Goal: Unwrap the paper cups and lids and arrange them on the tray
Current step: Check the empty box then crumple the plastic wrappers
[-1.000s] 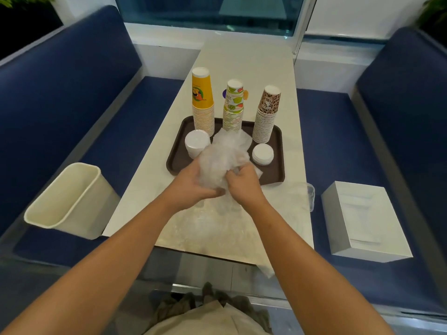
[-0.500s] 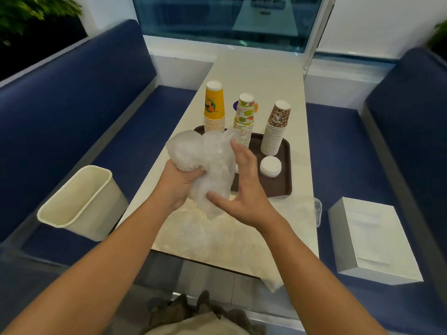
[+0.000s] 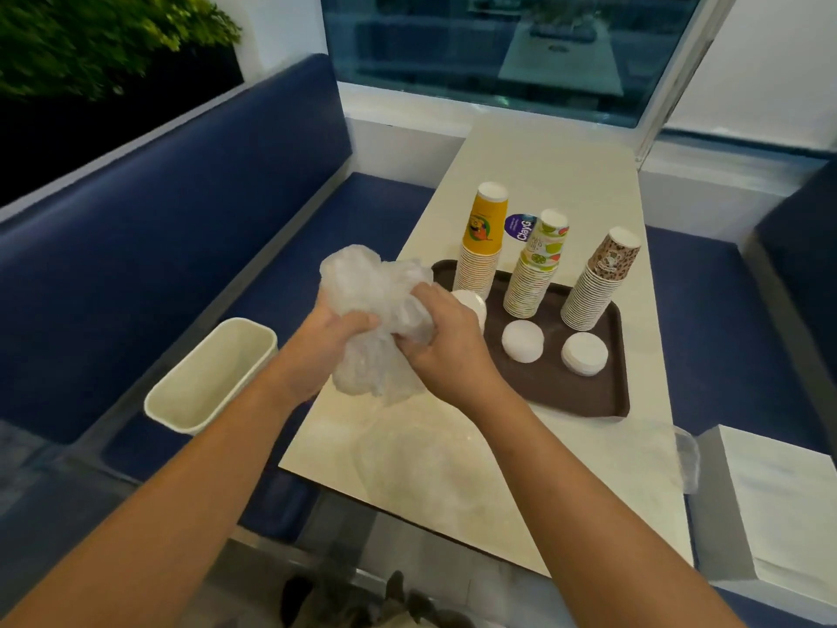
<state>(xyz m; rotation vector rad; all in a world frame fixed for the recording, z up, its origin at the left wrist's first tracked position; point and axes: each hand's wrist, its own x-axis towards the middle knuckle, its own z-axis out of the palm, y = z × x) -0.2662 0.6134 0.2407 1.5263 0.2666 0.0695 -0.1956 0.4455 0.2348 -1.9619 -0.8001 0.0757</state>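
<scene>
On the table [image 3: 543, 174] we see the brown tray [image 3: 566, 394] carrying three upturned cup stacks [image 3: 533, 283]. Above the table's left edge, our left hand [image 3: 330, 342] and right hand [image 3: 448, 344] both clench the crumpled plastic wrap [image 3: 367, 283]. Lid stacks [image 3: 521, 341] sit just before the cups.

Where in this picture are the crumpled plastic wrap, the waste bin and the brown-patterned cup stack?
crumpled plastic wrap [image 3: 362, 283]: head view, on its upper bulge.
waste bin [image 3: 213, 373]: head view, on its inside wall.
brown-patterned cup stack [image 3: 593, 292]: head view, on the ribbed rims halfway up the stack.
</scene>
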